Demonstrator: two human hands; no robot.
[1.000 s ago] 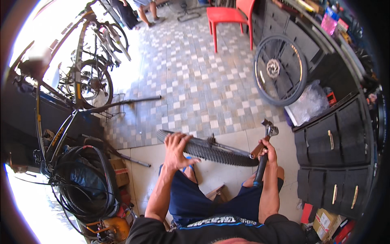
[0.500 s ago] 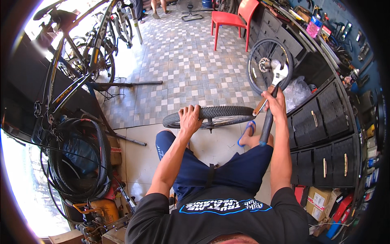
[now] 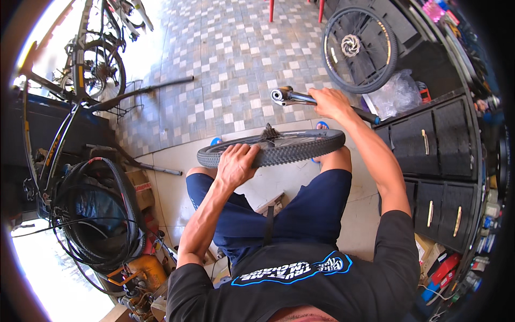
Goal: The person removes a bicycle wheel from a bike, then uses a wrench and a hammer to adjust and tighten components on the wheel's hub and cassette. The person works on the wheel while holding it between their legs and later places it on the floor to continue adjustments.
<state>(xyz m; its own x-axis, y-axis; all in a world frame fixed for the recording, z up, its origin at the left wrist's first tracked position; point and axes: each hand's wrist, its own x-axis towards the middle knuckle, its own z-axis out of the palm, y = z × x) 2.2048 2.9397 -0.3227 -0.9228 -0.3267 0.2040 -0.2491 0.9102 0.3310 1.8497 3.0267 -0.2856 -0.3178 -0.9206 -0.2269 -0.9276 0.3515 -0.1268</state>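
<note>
A bicycle wheel (image 3: 303, 153) with a knobby black tyre tilts above my knees, its cassette (image 3: 269, 134) uppermost at the hub. My left hand (image 3: 237, 164) is closed on the near left part of the tyre. Out past the wheel's far right side, my right hand (image 3: 331, 103) grips an adjustable wrench (image 3: 369, 115) with a long dark handle. The metal tool head (image 3: 280, 96) points left, over the tiles. A brownish tool lies along the wrench in the same grip; its exact shape cannot be made out.
Another wheel (image 3: 351, 46) with a disc rotor leans on black drawers (image 3: 429, 139) at right, beside a clear plastic bag (image 3: 396, 92). A bicycle frame (image 3: 64, 126), coiled tyres (image 3: 99, 214) and an orange machine (image 3: 140, 271) crowd the left. Red chair legs (image 3: 271, 11) stand at the far end.
The wheel has turned over, bringing the cassette up. My left hand stays on its tyre. My right hand has moved left and away, swinging the wrench from upright to nearly level, head leftward.
</note>
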